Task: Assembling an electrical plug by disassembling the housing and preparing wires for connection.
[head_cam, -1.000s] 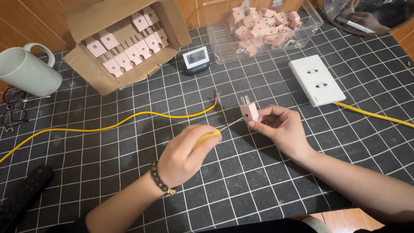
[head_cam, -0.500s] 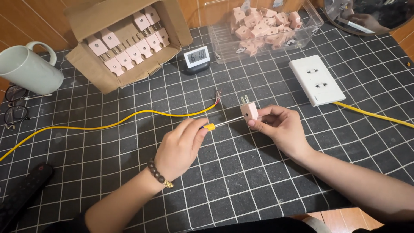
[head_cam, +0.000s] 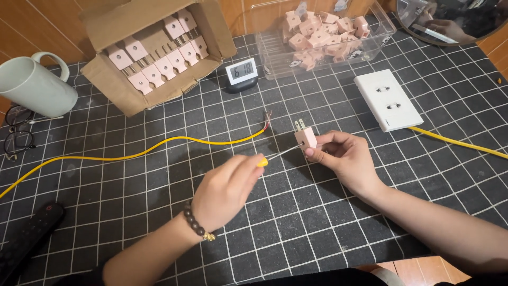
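My right hand [head_cam: 344,157] holds a small pink two-prong plug [head_cam: 306,137] above the black gridded mat, prongs pointing up and away. My left hand [head_cam: 228,188] grips a screwdriver with a yellow handle [head_cam: 262,162]; its thin metal shaft reaches right and its tip touches the side of the plug. A yellow cable [head_cam: 159,149] lies across the mat, its stripped end [head_cam: 267,121] just left of the plug.
A cardboard box of pink plugs [head_cam: 153,58] sits at the back left, a clear tray of several plugs [head_cam: 323,37] at the back. A small digital clock [head_cam: 242,72], a white wall socket [head_cam: 388,99], a green mug [head_cam: 33,88], glasses [head_cam: 16,140] and a remote [head_cam: 26,241] surround the work area.
My left hand has moved right, bringing the screwdriver tip up to the plug. My right hand has kept the plug nearly still.
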